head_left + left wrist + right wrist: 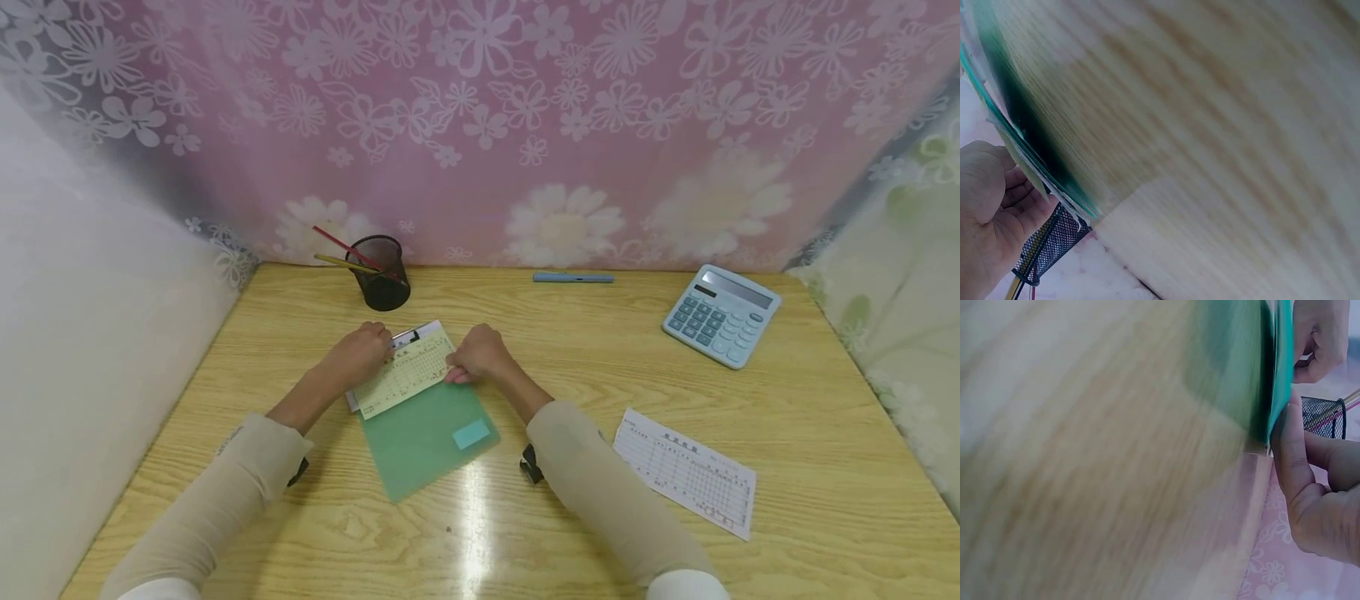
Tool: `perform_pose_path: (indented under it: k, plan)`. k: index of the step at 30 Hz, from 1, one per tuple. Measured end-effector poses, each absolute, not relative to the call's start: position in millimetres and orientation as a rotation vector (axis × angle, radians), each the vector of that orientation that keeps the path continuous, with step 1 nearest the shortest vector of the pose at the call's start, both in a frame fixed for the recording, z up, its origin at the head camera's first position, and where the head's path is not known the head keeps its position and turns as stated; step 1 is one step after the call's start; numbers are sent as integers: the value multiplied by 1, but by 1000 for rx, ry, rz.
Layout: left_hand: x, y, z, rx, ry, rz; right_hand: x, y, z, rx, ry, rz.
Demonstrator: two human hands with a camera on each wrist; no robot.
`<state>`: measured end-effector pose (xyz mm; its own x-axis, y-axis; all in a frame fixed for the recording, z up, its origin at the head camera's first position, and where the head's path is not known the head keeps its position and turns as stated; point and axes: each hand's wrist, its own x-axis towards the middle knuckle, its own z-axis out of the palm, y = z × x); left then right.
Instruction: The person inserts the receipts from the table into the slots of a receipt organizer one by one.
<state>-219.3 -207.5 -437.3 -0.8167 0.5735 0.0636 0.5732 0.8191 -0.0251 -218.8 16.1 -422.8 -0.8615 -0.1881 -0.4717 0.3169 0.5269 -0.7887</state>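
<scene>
A pale yellow printed form point(405, 379) lies over white paper at the top of a green folder point(427, 450), which has a metal clip point(406, 337) along its upper edge. My left hand point(362, 357) holds the form's left side beside the clip; its fingers are bent against the paper edge in the left wrist view. At the form's right end my right hand point(480, 354) pinches the edge, with a finger point(1291, 450) against the green folder's edge in the right wrist view. How far the fingertips reach under the paper is hidden.
A black mesh pen cup point(381, 275) with a red and a yellow pencil stands behind the folder. A blue pen point(573, 277) lies at the table's back edge. At the back right is a light blue calculator point(722, 317). Another printed form point(690, 475) lies beyond the right sleeve.
</scene>
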Motion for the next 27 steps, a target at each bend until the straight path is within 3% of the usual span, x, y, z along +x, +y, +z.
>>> perform_pose_path:
  k: [27]
  plan:
    - [-219,-210,-439,-920,-2903,-63,-223,6,-426,179,2264,-1285]
